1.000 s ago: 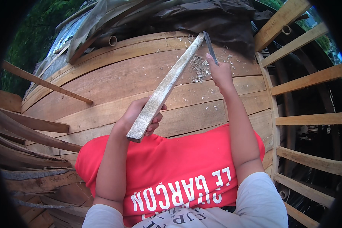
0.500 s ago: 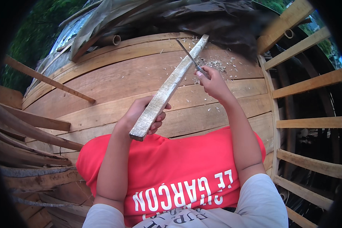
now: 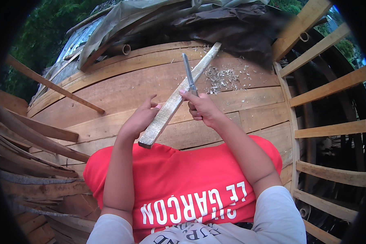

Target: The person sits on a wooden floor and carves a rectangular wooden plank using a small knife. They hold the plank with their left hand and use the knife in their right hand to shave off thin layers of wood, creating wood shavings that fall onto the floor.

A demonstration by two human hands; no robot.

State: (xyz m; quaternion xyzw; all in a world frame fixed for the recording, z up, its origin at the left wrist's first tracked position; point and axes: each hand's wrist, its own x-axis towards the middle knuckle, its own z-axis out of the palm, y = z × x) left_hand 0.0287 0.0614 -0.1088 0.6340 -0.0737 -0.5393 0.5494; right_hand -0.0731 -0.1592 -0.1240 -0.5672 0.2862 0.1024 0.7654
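- A person in a red shirt [image 3: 183, 183] stands at a wide table of pale wooden planks [image 3: 122, 87], seen from above; the forearms come up from the bottom of the frame.
- The left hand [image 3: 139, 121], at centre left, is curled around the near end of a long, flat, greyish strip of wood [image 3: 179, 97]. The fingers wrap its underside while the thumb and forefinger stick up beside its edge, so the hold is loose rather than a tight fist.
- The strip runs on a slant from just above the red shirt at centre, up and to the right, with its far end resting on the table near the top centre.
- The right hand [image 3: 201, 107], just right of centre, is closed firmly around the handle of a narrow metal blade [image 3: 188, 75], probably a knife, though its edge is too thin to make out clearly.
- The blade points up towards the top of the frame and lies against the strip about halfway along it.
- A scatter of pale wood shavings [image 3: 223, 77] lies on the planks just right of the strip's upper half.
- Dark plastic sheeting [image 3: 215, 20] is heaped along the far edge of the table, at the top.
- A frame of wooden slats [image 3: 329, 87] fills the right side.
- Loose boards and offcuts [image 3: 32, 150] are stacked at the lower left.
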